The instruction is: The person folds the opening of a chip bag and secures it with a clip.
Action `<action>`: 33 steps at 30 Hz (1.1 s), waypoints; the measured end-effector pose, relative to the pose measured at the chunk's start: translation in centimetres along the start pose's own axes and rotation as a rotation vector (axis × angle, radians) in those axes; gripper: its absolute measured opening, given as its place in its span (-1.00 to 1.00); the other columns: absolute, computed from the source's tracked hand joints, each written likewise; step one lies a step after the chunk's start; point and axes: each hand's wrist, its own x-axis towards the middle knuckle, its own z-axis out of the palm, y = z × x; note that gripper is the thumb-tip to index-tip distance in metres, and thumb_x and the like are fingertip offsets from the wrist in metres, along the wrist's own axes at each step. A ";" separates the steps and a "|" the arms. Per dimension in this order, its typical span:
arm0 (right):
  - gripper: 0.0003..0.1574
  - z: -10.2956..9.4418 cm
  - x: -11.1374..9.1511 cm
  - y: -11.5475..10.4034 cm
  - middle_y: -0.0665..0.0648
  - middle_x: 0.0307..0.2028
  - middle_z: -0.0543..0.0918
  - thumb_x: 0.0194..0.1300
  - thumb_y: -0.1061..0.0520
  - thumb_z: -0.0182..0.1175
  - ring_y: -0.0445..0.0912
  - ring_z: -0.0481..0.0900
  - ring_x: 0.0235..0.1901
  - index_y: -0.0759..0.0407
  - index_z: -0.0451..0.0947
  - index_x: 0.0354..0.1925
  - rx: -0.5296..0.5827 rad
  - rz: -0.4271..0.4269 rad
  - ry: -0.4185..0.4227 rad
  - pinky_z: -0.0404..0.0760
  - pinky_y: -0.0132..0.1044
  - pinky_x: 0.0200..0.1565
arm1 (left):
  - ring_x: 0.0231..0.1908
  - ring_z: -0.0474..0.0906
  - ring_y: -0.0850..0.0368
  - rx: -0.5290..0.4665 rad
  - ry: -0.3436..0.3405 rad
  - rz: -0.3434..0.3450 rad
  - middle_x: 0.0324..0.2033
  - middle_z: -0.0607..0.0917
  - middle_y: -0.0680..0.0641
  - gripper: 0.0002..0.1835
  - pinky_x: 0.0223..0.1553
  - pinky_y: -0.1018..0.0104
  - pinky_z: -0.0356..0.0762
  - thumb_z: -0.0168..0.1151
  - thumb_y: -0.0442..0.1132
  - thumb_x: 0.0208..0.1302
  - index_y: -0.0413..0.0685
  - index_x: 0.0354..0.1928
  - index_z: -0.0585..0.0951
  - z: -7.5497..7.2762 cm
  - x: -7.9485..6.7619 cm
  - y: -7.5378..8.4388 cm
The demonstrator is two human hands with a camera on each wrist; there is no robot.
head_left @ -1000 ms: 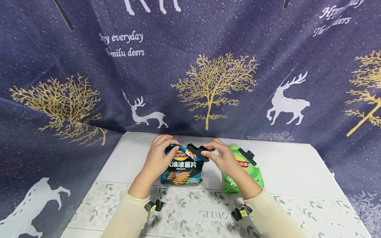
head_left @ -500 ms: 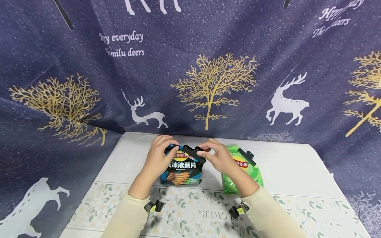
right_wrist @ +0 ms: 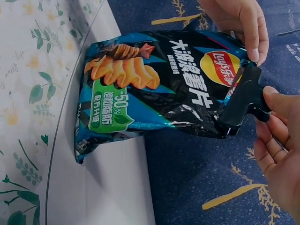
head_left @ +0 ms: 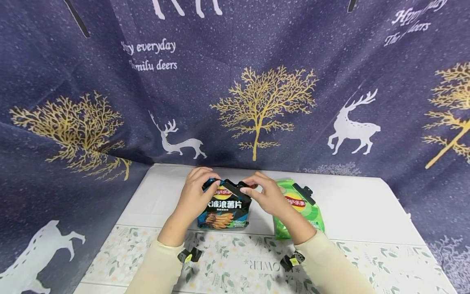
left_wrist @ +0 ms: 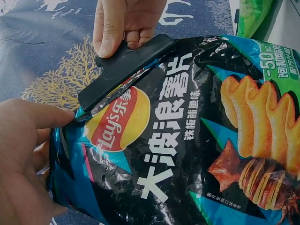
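A black and blue bag of chips (head_left: 224, 210) stands on the table with its top edge folded over. My left hand (head_left: 198, 190) pinches the top left corner of that bag; in the left wrist view its thumb and finger meet at the folded edge. A black bag clip (left_wrist: 123, 70) lies across the fold, covering the right part of the top. Thumb and fingers of my right hand (head_left: 268, 194) pinch the clip's handle, which shows well in the right wrist view beside the bag (right_wrist: 154, 84).
A green bag of chips (head_left: 304, 216) with its own black clip (head_left: 304, 193) on top stands to the right, partly behind my right forearm. The white table (head_left: 352, 204) has a floral mat (head_left: 235, 261) along its front. A dark blue printed cloth (head_left: 235, 122) hangs behind.
My right hand has moved left with the clip, which now sits farther over the folded top of the black bag. The left hand has kept its place on the corner.
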 end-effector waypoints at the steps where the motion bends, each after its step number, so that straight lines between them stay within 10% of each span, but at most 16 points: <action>1: -0.74 0.0 0.0 0.0 -0.08 -0.20 0.64 0.38 -0.07 0.29 -0.17 0.59 -0.15 -0.06 0.70 -0.02 0.002 -0.002 0.002 0.62 -0.17 -0.11 | 0.19 0.48 -0.04 0.001 0.000 -0.001 -0.06 0.72 -0.03 -0.89 0.34 -0.05 0.35 0.33 -0.24 0.36 -0.02 -0.12 0.73 0.0 0.0 0.0; 33: -0.60 0.4 -0.2 0.5 -0.02 -0.12 0.61 0.41 -0.08 0.27 -0.14 0.59 -0.09 -0.03 0.64 0.15 0.082 0.051 -0.022 0.62 0.12 0.08 | 0.31 0.38 -0.06 -0.033 0.057 -0.028 0.07 0.62 -0.07 -0.81 0.37 -0.13 0.32 0.32 -0.18 0.38 -0.02 -0.03 0.72 0.1 -0.3 -0.3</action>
